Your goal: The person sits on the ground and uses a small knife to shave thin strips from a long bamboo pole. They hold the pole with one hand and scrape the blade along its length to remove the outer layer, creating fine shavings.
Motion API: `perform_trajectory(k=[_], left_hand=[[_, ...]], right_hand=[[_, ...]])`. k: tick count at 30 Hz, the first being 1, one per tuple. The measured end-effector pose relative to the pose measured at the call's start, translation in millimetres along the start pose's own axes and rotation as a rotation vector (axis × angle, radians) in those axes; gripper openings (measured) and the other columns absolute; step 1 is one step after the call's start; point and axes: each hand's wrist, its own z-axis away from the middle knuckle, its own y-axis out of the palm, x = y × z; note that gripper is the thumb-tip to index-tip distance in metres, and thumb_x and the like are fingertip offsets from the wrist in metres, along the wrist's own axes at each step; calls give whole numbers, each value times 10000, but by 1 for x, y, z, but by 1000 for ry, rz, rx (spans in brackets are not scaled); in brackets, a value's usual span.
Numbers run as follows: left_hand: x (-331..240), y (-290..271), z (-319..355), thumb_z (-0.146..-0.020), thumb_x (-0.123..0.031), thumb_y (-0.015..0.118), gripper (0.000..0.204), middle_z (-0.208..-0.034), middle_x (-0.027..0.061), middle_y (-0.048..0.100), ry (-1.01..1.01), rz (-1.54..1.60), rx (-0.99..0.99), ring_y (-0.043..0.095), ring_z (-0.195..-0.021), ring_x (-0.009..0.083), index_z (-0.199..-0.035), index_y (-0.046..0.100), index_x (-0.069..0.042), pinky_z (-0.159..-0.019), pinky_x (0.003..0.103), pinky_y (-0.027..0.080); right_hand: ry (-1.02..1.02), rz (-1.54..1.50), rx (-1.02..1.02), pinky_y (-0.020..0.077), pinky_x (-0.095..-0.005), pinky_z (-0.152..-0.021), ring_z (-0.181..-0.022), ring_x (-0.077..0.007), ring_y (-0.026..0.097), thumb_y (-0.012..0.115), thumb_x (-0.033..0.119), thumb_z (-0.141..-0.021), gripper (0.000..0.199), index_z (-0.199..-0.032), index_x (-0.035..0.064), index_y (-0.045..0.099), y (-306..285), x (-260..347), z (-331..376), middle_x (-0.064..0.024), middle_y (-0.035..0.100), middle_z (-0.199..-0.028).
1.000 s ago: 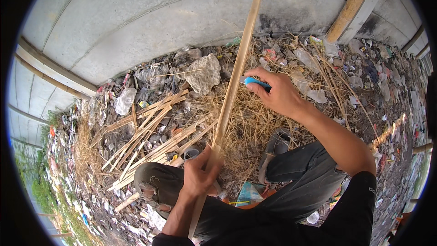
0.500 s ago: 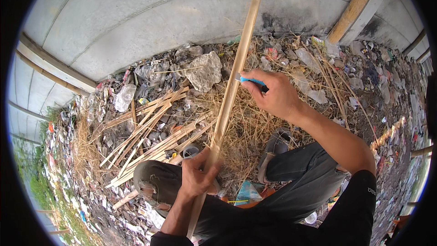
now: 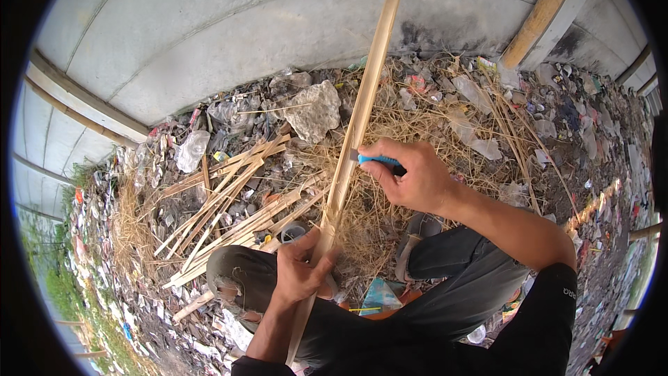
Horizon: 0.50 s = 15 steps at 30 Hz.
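The left hand [image 3: 300,273] grips the long bamboo strip [image 3: 358,122] firmly near, while the right hand [image 3: 410,177], fingers closed round a blue-handled knife [image 3: 379,161], should shave steadily along its edge.

L hand [image 3: 299,271] grips bamboo strip [image 3: 362,108]; R hand [image 3: 414,177] knife [image 3: 379,161].

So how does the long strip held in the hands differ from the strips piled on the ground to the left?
The held bamboo strip is raised and steeply angled, gripped low by the left hand, while the right hand sets a blue-handled knife against it. The piled strips lie loose and crisscrossed on the litter. The held strip looks longer and wider than the piled strips. Both are pale tan and slender.
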Motion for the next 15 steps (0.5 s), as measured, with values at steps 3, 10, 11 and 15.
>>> perform_trajectory(k=[3,10,11,15], left_hand=[[-8,1,-1,-932,-39,763,128,-859,-5,683,-90,-16,41,580,-804,27,-1015,709,42,-681,219,478],[-2,-4,-4,-938,-25,770,256,-960,24,725,-97,68,64,627,-858,40,-1165,704,76,-721,216,509],[-5,-2,-5,-939,-22,769,265,-962,25,726,-88,127,56,630,-853,42,-1174,703,79,-717,215,509],[-8,-4,-1,-943,-4,754,277,-982,31,734,-64,218,55,637,-839,46,-1199,699,85,-704,210,509]], right_hand=[[7,-8,7,577,-332,-619,-724,-223,767,764,104,-953,219,-1156,45,709,-8,2,-1,-150,756,-849],[-52,6,-25,577,-390,-587,-711,-332,761,747,141,-952,210,-1139,53,708,-1,3,-5,-178,749,-833],[-36,-21,24,582,-365,-614,-743,-297,771,751,115,-952,204,-1138,40,711,2,6,0,-174,758,-867],[7,-178,136,585,-307,-692,-821,-158,783,737,84,-987,160,-1117,-3,707,15,20,15,-155,789,-933]])
